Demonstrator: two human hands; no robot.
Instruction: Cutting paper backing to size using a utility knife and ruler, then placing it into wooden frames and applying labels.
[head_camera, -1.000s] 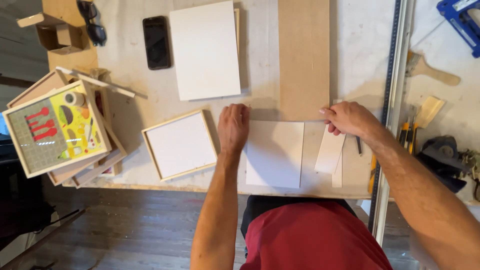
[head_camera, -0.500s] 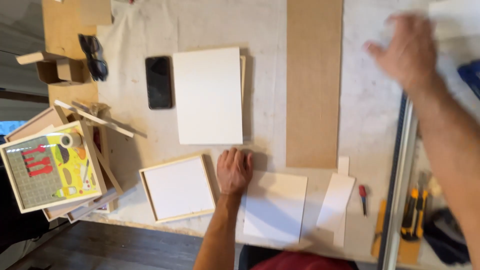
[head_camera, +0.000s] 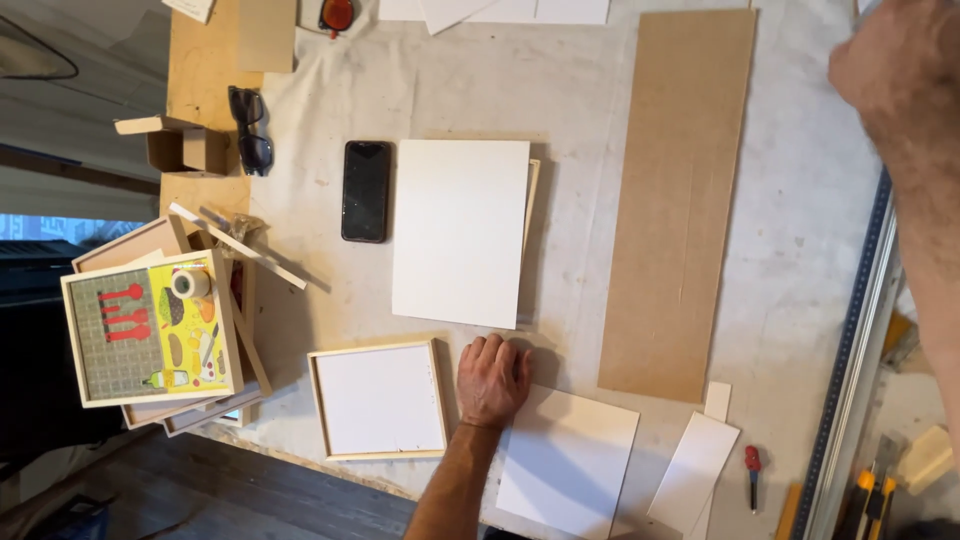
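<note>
My left hand (head_camera: 491, 380) lies flat, fingers together, on the top corner of a white board (head_camera: 567, 462) at the table's near edge. A small wood-framed white panel (head_camera: 378, 399) sits just left of that hand. My right hand (head_camera: 893, 62) is raised at the top right, blurred, above the table past a long brown board (head_camera: 679, 190); whether it holds anything cannot be made out. A larger white board (head_camera: 460, 230) lies in the middle.
A black phone (head_camera: 365, 190) and dark glasses (head_camera: 247, 128) lie left of centre. Stacked frames with a colourful picture (head_camera: 150, 326) and wood strips sit at the left edge. A white strip (head_camera: 693, 466), red tool (head_camera: 752, 473), long metal ruler (head_camera: 850, 350) and yellow knife (head_camera: 866, 495) are at right.
My right hand has lifted off the small white strip and swung up to the far right. My left hand stays pressed on the white board. The view has shifted farther over the table.
</note>
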